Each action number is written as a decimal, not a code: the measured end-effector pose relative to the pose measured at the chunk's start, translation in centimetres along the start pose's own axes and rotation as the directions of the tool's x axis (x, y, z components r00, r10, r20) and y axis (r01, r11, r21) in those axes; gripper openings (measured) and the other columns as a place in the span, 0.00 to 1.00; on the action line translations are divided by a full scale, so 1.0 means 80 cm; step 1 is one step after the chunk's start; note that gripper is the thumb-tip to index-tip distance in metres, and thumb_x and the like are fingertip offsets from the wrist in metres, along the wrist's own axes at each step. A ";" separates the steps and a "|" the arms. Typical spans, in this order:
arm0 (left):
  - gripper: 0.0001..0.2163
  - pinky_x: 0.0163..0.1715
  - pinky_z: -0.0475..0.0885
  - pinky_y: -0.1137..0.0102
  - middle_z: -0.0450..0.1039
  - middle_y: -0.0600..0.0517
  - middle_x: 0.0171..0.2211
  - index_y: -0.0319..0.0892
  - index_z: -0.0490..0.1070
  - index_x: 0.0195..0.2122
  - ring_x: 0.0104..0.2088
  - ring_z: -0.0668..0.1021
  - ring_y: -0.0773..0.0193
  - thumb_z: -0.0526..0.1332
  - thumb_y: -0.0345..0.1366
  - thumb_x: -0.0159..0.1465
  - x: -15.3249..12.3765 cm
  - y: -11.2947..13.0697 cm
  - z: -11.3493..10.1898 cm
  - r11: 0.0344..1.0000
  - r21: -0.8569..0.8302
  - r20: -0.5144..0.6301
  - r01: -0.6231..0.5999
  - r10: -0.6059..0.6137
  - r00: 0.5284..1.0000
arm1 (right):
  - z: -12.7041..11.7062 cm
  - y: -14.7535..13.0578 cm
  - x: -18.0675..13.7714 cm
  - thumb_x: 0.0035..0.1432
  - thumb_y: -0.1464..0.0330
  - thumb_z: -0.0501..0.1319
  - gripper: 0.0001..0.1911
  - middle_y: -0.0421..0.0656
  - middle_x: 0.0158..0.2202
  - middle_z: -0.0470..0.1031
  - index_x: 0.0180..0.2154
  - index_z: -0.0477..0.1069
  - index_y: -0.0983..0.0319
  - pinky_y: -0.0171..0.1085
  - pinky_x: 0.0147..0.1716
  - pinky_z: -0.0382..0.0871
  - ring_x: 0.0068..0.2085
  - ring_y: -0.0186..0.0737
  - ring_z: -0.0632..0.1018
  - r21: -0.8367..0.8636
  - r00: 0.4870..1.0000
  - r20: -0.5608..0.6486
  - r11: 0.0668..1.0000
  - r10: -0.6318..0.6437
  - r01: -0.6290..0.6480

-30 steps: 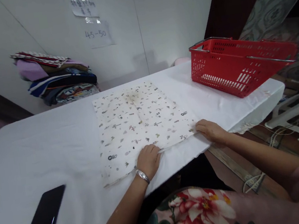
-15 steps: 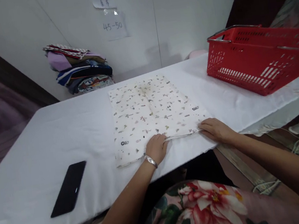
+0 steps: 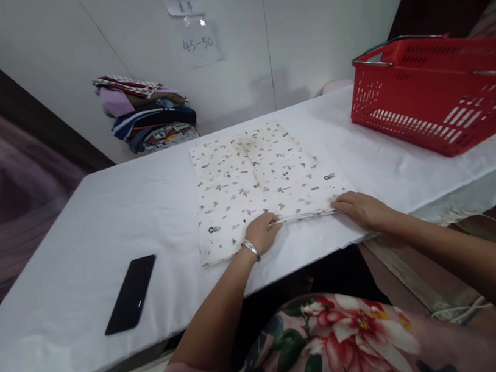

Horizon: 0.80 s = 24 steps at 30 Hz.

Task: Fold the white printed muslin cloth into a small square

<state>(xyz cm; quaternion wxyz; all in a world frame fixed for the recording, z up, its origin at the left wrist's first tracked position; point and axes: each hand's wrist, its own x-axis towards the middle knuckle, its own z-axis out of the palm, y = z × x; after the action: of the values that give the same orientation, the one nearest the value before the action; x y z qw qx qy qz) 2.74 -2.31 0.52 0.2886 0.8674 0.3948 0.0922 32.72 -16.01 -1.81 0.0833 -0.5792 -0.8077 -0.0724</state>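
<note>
A white cloth [image 3: 264,171] with small printed motifs lies flat and folded on the white-covered table, a brownish stain near its far edge. My left hand [image 3: 262,233], with a silver bracelet at the wrist, pinches the near edge of the cloth around its middle. At the near right corner, my right hand [image 3: 362,209] has its fingers closed on the same edge. Between the hands that edge shows several layers, slightly raised. Both thumbs are partly hidden by the fabric and fingers.
A black phone [image 3: 131,295] lies on the table [image 3: 153,205] to the left. The red plastic basket [image 3: 433,95] with metal handles stands at the right. Folded clothes [image 3: 152,110] are stacked against the back wall, below two paper signs [image 3: 198,44].
The near edge of the cloth between my hands is lifted a little, and its layers show more. My view has shifted, so the scene sits further right.
</note>
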 end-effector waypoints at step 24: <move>0.09 0.45 0.67 0.62 0.69 0.46 0.44 0.43 0.69 0.45 0.47 0.70 0.56 0.55 0.34 0.65 -0.004 0.046 0.034 0.864 0.468 -0.005 -0.186 0.212 0.977 | 0.017 -0.027 0.013 0.58 0.77 0.49 0.16 0.51 0.49 0.73 0.45 0.70 0.64 0.46 0.48 0.62 0.49 0.47 0.71 -0.047 0.972 -0.219 0.994 0.088 -0.101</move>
<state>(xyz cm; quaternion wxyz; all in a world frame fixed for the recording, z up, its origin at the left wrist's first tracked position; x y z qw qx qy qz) 5.86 -5.62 0.41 0.0503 0.9442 0.3218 0.0487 30.31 -15.47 -2.97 0.1574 -0.6079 -0.7628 -0.1544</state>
